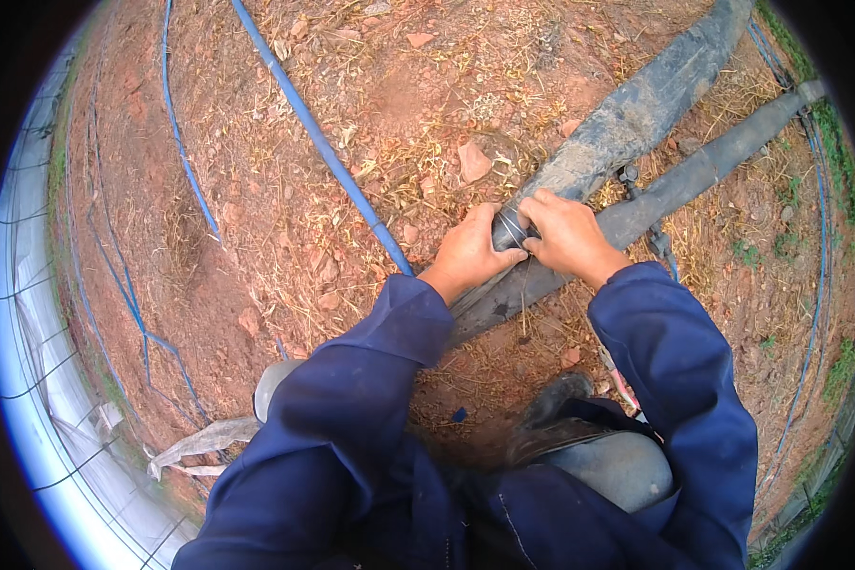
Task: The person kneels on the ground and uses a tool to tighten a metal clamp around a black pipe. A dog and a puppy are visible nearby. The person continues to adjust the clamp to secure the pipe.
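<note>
A wide, dusty black hose [627, 123] runs from the upper right down to my hands. Thin, pale wire [509, 226] is looped around it between them. My left hand [470, 252] is closed on the hose, its thumb pointing toward the wire. On the other side, my right hand [572, 236] bends its fingers over the hose and pinches at the wire; the wire's ends are partly hidden by the fingers. Below the hose lies a second, flatter black pipe [712, 171] with small dark fittings [659, 239], passing under my hands.
A blue pipe [318, 142] slants across the reddish soil, ending near my left wrist. Thin blue lines [145, 332] lie to the left, by a pale sheet scrap [204, 440]. A narrow red-and-white object [620, 382] shows beside my right forearm. My knee [613, 470] is bent below.
</note>
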